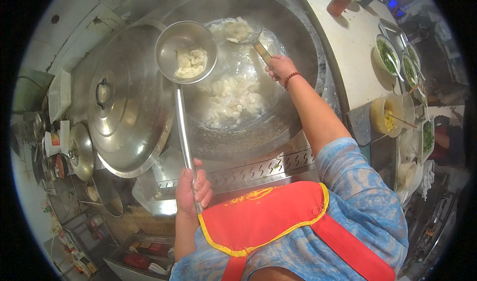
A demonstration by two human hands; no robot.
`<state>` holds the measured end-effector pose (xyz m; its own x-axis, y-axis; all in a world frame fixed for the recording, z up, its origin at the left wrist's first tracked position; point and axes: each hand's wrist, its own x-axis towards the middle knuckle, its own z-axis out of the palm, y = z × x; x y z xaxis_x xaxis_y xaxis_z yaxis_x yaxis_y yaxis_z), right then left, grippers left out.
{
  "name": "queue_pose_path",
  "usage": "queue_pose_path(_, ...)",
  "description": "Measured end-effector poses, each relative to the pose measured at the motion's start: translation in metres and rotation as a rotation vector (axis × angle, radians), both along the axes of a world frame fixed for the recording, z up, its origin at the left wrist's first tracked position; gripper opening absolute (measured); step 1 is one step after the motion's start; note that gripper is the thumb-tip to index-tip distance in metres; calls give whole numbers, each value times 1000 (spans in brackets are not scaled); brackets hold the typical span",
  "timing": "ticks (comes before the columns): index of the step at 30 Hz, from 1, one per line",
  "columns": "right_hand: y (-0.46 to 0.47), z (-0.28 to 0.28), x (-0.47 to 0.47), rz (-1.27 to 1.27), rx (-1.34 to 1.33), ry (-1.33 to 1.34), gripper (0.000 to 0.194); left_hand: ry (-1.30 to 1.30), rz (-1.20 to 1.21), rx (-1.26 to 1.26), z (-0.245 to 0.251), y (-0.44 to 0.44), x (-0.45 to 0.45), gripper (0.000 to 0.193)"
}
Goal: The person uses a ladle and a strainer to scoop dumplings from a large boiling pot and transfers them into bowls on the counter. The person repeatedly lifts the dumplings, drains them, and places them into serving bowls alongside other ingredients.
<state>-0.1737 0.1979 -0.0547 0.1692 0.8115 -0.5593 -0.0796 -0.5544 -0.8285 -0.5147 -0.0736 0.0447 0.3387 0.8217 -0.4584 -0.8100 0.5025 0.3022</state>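
My left hand [193, 188] grips the long metal handle of a deep round ladle [166, 57]. A few pale dumplings [191, 62] lie in its bowl, which hangs over the left side of a large wok [238, 141]. With my right hand [281, 69] I hold a skimmer [264, 52] by its short, wood-coloured handle. More dumplings [237, 29] rest on the skimmer's head at the far side of the wok. Many pale dumplings [234, 95] float below in the steaming water.
A big domed metal lid [130, 106] leans left of the wok. On the right, a white counter [346, 57] bears bowls with chopped greens [387, 54], a jar of red liquid [340, 3] and a plastic tub [378, 113] of yellow food. A slotted metal strip [257, 171] runs along the front.
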Motion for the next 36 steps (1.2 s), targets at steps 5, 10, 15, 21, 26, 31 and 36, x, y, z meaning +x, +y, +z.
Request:
queue_pose_path(5,-15,13,0,19,43,55,24,8,-7,23,4,-2,3,36)
queue_pose_path(10,-41,40,4,18,88,113,25,36,12,0,15,-4,9,29)
queue_pose_path(15,-93,69,13,-74,188,298,22,12,-27,42,12,-12,4,35)
queue_pose_path(21,-131,83,21,4,75,81,27,7,-25,22,16,-18,9,32)
queue_pose_path(26,-158,86,25,4,29,94,27,-8,-32,11,17,-22,12,32)
queue_pose_path(31,-185,102,37,-75,132,253,29,2,-58,27,16,-24,13,32)
queue_pose_path(36,-192,102,42,4,63,26,29,47,-92,-4,15,-20,20,29)
